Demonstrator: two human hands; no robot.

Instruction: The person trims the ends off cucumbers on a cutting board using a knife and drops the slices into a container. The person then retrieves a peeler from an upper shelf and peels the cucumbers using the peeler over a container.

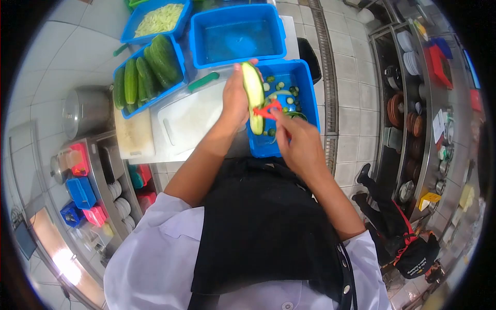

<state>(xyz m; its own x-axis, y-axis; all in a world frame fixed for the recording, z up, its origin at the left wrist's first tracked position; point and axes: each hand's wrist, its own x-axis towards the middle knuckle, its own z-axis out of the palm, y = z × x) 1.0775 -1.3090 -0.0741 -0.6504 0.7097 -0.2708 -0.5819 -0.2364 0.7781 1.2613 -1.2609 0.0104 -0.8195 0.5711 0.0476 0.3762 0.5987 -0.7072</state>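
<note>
My left hand [236, 95] is wrapped round a long, mostly peeled cucumber [252, 90], which points away from me. In my right hand [299, 138] is a red peeler [268, 109], its head against the lower part of the cucumber. Both are above a blue tub [312, 103] that has cut green ends and peelings in it. A white cutting board [191, 121] lies left of my left hand, and a green-handled knife [203, 81] rests at its far edge.
Unpeeled cucumbers [148, 72] fill a blue tub at the left. Behind stand a blue tub of pale cut pieces [159, 20] and one with liquid [237, 39]. A wooden board [135, 137] lies at left. At the lower right is another person [395, 227] by metal shelves.
</note>
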